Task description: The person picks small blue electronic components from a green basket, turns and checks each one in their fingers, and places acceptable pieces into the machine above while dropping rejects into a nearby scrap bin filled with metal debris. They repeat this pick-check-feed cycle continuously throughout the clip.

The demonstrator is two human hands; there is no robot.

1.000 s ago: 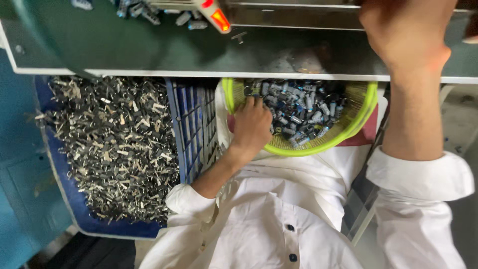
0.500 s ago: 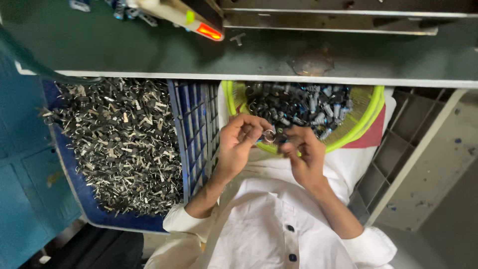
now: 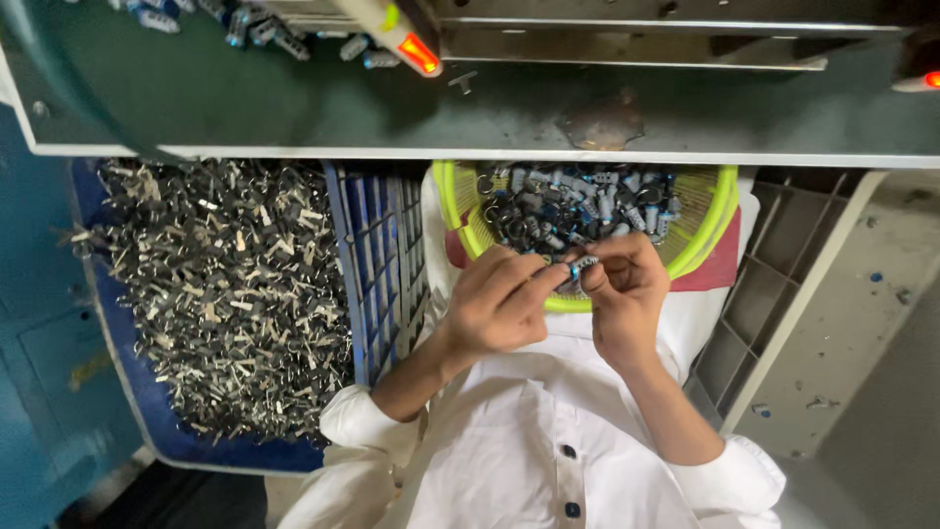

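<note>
Both my hands meet in front of my chest, over the near rim of a yellow-green basket (image 3: 723,217) that sits on my lap. The basket holds several small blue and grey parts (image 3: 578,201). My left hand (image 3: 499,309) and my right hand (image 3: 627,299) pinch one small blue-and-grey part (image 3: 584,264) between their fingertips. Whether it is a single piece or two pieces pressed together is hidden by the fingers.
A blue crate (image 3: 377,264) full of dark metal pieces (image 3: 225,294) stands on the left. Above lies a green worktop (image 3: 245,108) with a tool showing an orange-red light (image 3: 416,51) and loose parts. A grey rack (image 3: 783,294) stands on the right.
My right hand came down from the worktop and my left hand left the basket. Both now meet at the basket's near rim, pinching a small part.
</note>
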